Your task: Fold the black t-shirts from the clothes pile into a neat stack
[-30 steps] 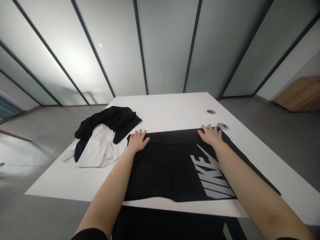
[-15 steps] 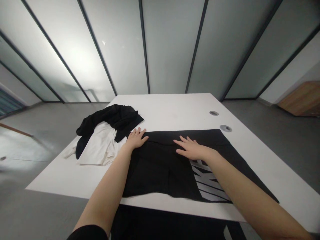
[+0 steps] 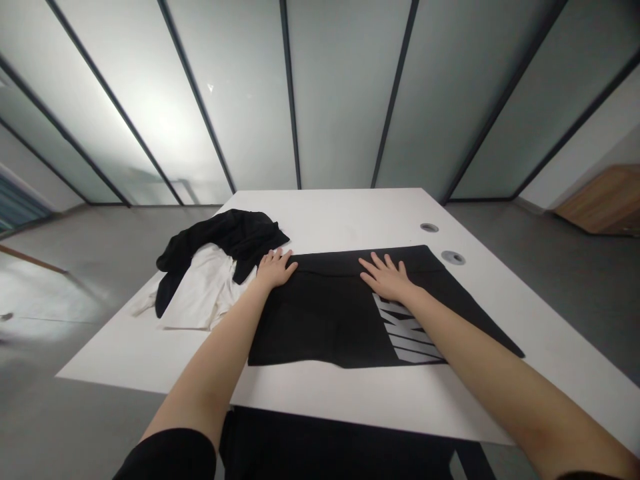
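Table point(image 3: 345, 220) bears lettered cloth point(image 3: 320, 310) under left hand point(image 3: 274, 270) and right hand point(image 3: 388, 279).

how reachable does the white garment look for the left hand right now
Probably yes: the left hand lies open on the printed black garment, close to the white garment, whose near part is uncovered.

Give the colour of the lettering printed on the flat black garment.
The lettering is light grey, seen best in the head view.

The left arm point(image 3: 210, 373) reaches in from 7 o'clock, its left hand point(image 3: 273, 269) palm down, fingertips toward 1 o'clock. The right arm point(image 3: 477, 353) enters from 4 o'clock, its right hand point(image 3: 389, 279) palm down, fingers splayed.
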The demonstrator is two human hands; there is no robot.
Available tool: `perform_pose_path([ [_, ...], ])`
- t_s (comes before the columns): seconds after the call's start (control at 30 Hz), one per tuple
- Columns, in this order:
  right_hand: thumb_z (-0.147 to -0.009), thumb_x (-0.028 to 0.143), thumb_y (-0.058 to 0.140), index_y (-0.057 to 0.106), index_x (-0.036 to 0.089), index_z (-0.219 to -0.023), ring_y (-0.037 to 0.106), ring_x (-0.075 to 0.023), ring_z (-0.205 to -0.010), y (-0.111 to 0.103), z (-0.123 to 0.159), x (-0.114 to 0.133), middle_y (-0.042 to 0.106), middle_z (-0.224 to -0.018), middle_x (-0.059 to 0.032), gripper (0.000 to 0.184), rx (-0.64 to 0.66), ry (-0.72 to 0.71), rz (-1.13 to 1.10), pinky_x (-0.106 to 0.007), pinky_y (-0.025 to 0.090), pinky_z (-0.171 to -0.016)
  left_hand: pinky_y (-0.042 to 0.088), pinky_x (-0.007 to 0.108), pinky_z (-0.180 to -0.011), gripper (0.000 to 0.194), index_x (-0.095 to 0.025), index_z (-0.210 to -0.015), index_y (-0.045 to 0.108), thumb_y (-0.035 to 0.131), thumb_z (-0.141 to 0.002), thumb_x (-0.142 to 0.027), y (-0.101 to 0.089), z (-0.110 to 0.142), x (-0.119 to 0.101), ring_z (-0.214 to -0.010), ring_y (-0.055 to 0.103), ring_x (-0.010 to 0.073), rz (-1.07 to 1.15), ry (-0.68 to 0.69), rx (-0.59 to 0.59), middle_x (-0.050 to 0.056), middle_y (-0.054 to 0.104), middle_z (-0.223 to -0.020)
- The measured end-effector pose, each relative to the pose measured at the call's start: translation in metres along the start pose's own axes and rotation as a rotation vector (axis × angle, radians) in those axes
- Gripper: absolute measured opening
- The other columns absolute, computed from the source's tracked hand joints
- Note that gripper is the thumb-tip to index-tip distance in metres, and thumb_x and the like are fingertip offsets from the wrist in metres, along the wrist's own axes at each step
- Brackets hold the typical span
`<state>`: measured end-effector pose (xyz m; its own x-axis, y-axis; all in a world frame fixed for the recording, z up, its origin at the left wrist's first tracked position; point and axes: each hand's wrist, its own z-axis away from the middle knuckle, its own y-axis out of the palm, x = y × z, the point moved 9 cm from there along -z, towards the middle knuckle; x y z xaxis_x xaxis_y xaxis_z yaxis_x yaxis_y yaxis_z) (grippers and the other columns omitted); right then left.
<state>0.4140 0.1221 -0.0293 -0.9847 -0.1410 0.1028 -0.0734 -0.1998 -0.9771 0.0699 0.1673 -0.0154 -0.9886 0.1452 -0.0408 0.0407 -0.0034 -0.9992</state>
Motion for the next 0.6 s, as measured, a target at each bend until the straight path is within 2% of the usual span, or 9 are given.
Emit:
perform_pose_path([
  [0.33,-0.109,0.069,0.020,0.027,0.041,-0.176,0.013,-0.0470,-0.167,-0.005,-0.022,0.001,0.014,-0.185,-0.0043,0.073,-0.051,0.005,0.008,-0.078,0.014,-0.128,0.029,0.055,-0.131,0.068,-0.023,-0.169,0.044,0.038,-0.111,-0.058,-0.006,-0.020,0.005,-0.164,0.033,0.0391,0.027,0.018,-0.034,0.014,0.037,-0.177],
  [0.43,-0.110,0.067,0.020,0.027,0.039,-0.176,0.014,-0.0438,-0.168,-0.004,-0.021,-0.004,0.016,-0.185,-0.0048,0.072,-0.058,-0.020,0.014,-0.072,0.014,-0.130,0.030,0.051,-0.131,0.066,-0.021,-0.167,0.047,0.038,-0.111,-0.055,-0.006,-0.021,0.010,-0.163,0.035,0.0367,0.033,0.034,-0.058,0.013,0.039,-0.176],
  [0.5,-0.110,0.066,0.021,0.029,0.037,-0.176,0.016,-0.0408,-0.168,-0.004,-0.017,-0.017,0.018,-0.185,-0.0044,0.072,-0.075,-0.018,0.017,-0.067,0.015,-0.133,0.030,0.048,-0.132,0.063,-0.021,-0.166,0.049,0.039,-0.112,-0.053,-0.005,-0.021,0.013,-0.162,0.038,0.0347,0.036,0.056,-0.081,0.013,0.041,-0.175],
  [0.6,-0.109,0.067,0.023,0.032,0.034,-0.175,0.021,-0.0408,-0.167,-0.004,-0.009,-0.058,0.022,-0.183,-0.0061,0.074,-0.114,0.060,0.022,-0.064,0.017,-0.134,0.031,0.047,-0.132,0.061,-0.020,-0.164,0.052,0.040,-0.112,-0.049,-0.002,-0.021,0.016,-0.161,0.041,0.0333,0.035,0.089,-0.110,0.013,0.044,-0.173],
])
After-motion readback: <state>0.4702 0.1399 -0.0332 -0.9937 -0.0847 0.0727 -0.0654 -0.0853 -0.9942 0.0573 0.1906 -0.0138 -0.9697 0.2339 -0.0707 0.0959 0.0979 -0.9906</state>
